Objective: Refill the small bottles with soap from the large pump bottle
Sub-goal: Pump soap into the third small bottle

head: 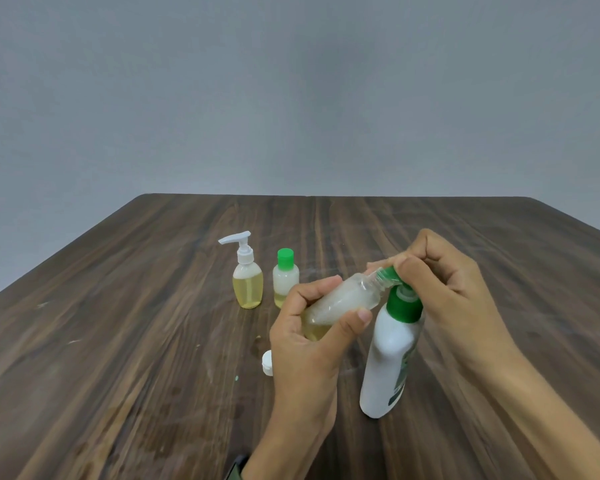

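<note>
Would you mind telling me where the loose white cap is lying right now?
The white cap lies on the table, beside the left hand, nearer the camera than the green-capped bottle.

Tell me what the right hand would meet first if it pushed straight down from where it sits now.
Probably the green pump head of the large white bottle; the right hand already rests on it.

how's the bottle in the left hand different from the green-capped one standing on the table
The held bottle is tilted, mouth toward the big pump bottle's nozzle; the green-capped bottle stands upright. The held bottle is uncapped, with a white cap lying on the table; the other wears its green cap. The left hand grips the first; the second stands untouched. Both are small, clear, and hold some yellowish soap.
</note>
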